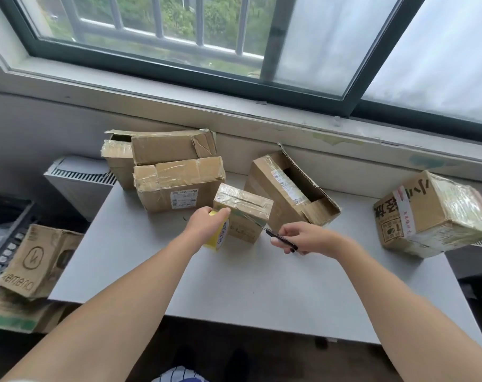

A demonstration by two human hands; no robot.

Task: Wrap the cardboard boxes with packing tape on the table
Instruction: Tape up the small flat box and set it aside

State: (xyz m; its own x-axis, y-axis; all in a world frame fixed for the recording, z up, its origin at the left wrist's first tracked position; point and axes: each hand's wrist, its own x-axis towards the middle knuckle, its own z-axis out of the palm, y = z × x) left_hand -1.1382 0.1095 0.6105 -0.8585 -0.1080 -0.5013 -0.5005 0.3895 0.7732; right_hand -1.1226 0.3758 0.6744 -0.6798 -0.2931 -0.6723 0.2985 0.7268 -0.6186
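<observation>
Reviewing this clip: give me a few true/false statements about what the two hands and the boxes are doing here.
1. The left hand grips the yellow tape roll beside the small box. True.
2. The right hand holds a marker pen. False: it holds black-handled scissors.
3. The scissors' blades point towards the small box. True.
4. The large box behind the right hand is taped shut. False: its top gapes open.

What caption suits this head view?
Left hand holds tape roll beside small box; right hand reaches in with scissors.
</observation>
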